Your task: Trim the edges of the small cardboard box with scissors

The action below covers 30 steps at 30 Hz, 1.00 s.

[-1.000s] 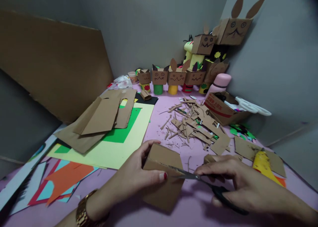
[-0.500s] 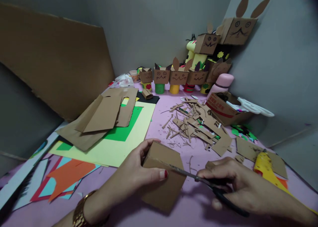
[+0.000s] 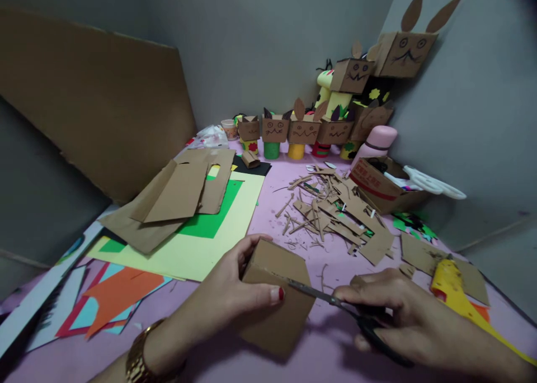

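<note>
The left hand [image 3: 239, 282] grips a cardboard box [image 3: 280, 261] towards the near edge of the table [image 3: 218, 355], thumb and fingers spread around it. The right hand [image 3: 390, 313] curls its fingers closed around scissors [image 3: 316, 294], their tips at the box's edge. Cardboard scraps [image 3: 354, 211] lie beyond, a glue gun [image 3: 452, 288] near the table's right edge.

Craft corner (cardboard scraps [image 3: 348, 205], glue gun [image 3: 454, 296], box-headed figures [image 3: 275, 130]).

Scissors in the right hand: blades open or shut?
Shut, it seems: the scissors' blades show as one narrow strip over the cardboard box, with no visible gap between them.
</note>
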{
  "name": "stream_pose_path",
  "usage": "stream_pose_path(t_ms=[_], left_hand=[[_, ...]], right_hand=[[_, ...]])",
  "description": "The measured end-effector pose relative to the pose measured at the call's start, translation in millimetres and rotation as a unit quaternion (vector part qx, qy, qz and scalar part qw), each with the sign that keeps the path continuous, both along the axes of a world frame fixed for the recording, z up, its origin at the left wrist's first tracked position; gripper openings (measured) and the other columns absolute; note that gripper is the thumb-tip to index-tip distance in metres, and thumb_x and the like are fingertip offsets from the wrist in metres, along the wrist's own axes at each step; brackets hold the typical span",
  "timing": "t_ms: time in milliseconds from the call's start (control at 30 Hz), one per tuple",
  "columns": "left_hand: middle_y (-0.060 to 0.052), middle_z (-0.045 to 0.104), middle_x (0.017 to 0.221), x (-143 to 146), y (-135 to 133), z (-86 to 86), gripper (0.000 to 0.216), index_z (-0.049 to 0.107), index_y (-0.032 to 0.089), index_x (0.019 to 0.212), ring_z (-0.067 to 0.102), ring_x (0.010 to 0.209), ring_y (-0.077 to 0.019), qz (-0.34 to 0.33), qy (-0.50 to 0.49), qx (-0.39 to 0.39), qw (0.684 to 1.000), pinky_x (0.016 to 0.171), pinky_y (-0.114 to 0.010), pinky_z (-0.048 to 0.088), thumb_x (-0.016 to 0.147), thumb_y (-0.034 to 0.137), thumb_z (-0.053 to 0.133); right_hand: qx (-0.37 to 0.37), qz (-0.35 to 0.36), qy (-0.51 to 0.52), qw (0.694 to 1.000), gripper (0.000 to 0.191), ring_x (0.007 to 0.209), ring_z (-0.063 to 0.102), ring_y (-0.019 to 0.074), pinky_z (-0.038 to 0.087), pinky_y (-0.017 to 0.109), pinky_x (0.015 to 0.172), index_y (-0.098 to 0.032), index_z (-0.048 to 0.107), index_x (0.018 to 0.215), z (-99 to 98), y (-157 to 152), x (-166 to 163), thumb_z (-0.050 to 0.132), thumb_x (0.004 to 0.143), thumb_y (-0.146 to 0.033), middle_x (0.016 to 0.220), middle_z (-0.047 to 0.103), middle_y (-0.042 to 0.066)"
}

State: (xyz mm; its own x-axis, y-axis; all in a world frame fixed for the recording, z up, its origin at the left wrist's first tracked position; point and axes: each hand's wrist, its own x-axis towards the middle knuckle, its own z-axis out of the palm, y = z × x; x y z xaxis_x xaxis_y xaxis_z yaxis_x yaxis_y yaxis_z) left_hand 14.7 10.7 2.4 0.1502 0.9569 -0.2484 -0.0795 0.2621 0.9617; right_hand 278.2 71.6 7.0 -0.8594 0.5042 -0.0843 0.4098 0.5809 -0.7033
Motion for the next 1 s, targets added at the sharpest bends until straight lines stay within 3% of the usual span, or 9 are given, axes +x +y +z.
stream_pose_path(t_ms=[300, 500, 667, 1000], left_hand=[[-0.007, 0.062, 0.11, 4, 1, -6.5, 0.068, 0.041, 0.024, 0.12, 0.064, 0.084, -0.0204, -0.036, -0.015, -0.002, 0.999, 0.067, -0.031, 0.052, 0.065, 0.034, 0.079], [-0.005, 0.065, 0.099, 7, -1, -8.2, 0.062, 0.048, 0.022, 0.114, 0.062, 0.081, -0.0189, -0.031, -0.023, 0.012, 0.999, 0.065, -0.028, 0.051, 0.063, 0.035, 0.08], [-0.004, 0.065, 0.097, 10, -1, -9.1, 0.062, 0.048, 0.022, 0.115, 0.061, 0.079, -0.0176, -0.026, -0.03, 0.013, 0.999, 0.063, -0.026, 0.05, 0.063, 0.034, 0.08], [-0.004, 0.064, 0.102, 6, -1, -8.0, 0.063, 0.047, 0.023, 0.115, 0.062, 0.085, -0.0192, -0.028, -0.036, 0.016, 0.999, 0.069, -0.03, 0.051, 0.063, 0.034, 0.08]], right_hand=[[0.05, 0.001, -0.015, 0.999, 0.008, 0.061, 0.053, 0.0103, 0.035, 0.02, 0.054, -0.019, 0.065, 0.088, 7.2, -9, -2, 0.067, 0.08, -0.021, 0.071, 0.06, -0.002], [0.093, 0.023, -0.016, 0.995, 0.027, 0.055, 0.048, 0.0106, 0.03, 0.023, 0.05, -0.018, 0.067, 0.093, 1.4, -8, 1, 0.073, 0.078, -0.04, 0.064, 0.057, -0.003], [0.141, 0.03, 0.014, 0.989, 0.027, 0.057, 0.053, 0.0118, 0.032, 0.023, 0.051, -0.019, 0.067, 0.093, -4.1, -7, 5, 0.071, 0.081, -0.043, 0.066, 0.061, -0.002], [0.162, 0.05, 0.073, 0.983, 0.032, 0.051, 0.053, 0.0084, 0.031, 0.021, 0.047, -0.018, 0.068, 0.094, -17.0, 2, 4, 0.061, 0.088, -0.049, 0.062, 0.061, -0.002]])
